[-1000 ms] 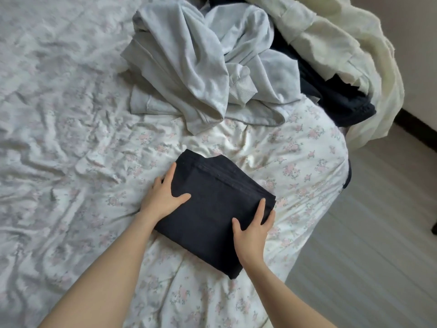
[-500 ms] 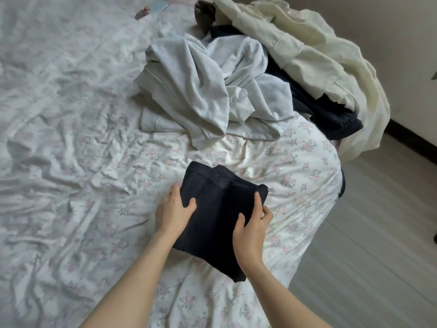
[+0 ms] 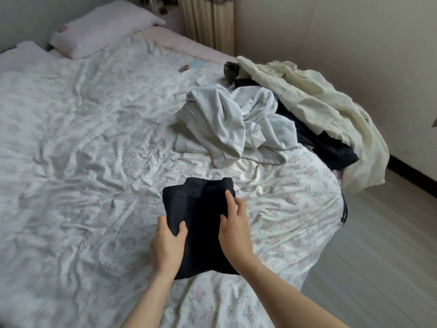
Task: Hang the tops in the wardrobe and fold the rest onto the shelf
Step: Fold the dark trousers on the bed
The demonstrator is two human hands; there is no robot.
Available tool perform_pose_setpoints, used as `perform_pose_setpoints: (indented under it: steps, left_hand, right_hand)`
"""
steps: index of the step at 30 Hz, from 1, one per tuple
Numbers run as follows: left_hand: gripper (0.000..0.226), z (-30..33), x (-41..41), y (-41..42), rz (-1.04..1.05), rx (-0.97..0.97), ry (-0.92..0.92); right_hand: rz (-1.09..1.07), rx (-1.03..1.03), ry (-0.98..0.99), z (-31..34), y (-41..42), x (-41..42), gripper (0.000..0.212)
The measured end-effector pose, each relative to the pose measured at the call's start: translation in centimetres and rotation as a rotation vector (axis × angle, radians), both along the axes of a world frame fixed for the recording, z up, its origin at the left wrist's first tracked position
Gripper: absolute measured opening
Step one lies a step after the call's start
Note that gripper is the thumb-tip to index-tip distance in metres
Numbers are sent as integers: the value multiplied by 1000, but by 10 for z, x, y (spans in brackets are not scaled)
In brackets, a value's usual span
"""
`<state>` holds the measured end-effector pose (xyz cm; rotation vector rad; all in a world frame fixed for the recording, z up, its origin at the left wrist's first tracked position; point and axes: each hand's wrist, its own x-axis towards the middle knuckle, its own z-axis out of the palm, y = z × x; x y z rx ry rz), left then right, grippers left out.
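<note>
Folded black garment (image 3: 201, 221) was up front, near the bed's near edge, over the floral bedsheet (image 3: 279, 209). Left hand (image 3: 166, 245) gripped its left edge, thumb on top & fingers curled under. Right hand (image 3: 234, 230) clasped the right side, thumb & index finger lying on the fabric, other fingers wrapped round the edge. Whether the bundle sat on the sheet or was lifted just off it: couldn't tell.

Beyond it, w/ a gap of sheet between, a crumpled light grey sweatshirt (image 3: 224, 124) lay in a heap. Touching its right side was a dark navy garment (image 3: 331, 147), & a cream jacket (image 3: 319, 100) was draped over that, spilling off the bed's right edge toward the wooden floor (image 3: 378, 256).

Far end of bed: pink pillow (image 3: 101, 29), a small light-blue item (image 3: 196, 63) on the sheet, and a striped curtain (image 3: 208, 20) by the beige wall (image 3: 331, 31).
</note>
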<state>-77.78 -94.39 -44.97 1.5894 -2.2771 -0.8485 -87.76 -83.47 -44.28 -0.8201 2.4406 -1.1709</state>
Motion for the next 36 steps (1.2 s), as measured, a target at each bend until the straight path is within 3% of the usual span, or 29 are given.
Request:
perform_pose_setpoints:
  steps: [3, 7, 10, 18, 21, 23, 29, 36]
  left_hand:
    - [25, -19, 30, 4, 124, 79, 3]
    - [23, -64, 72, 5, 224, 132, -102]
    - [26, -96, 92, -7, 335, 236, -187]
    - [67, -123, 116, -35, 382, 609, -9]
    - [65, -118, 116, -39, 360, 656, 50]
    - [60, -109, 109, -35, 333, 619, 63]
    - [54, -56, 71, 18, 265, 209, 36]
    - [61, 47, 76, 17, 238, -75, 117]
  right_hand:
    - [29, 10, -160, -18, 1, 8, 61]
    - [115, 232, -299, -70, 3, 26, 44]
    - [100, 341, -331, -109, 6, 28, 52]
    - [-25, 257, -537, -139, 5, 19, 52]
    - [-65, 293, -672, -135, 3, 10, 55]
    - [-24, 319, -604, -123, -2, 13, 56]
    - [217, 329, -88, -63, -18, 62, 59]
    - [403, 116, 72, 37, -39, 69, 56]
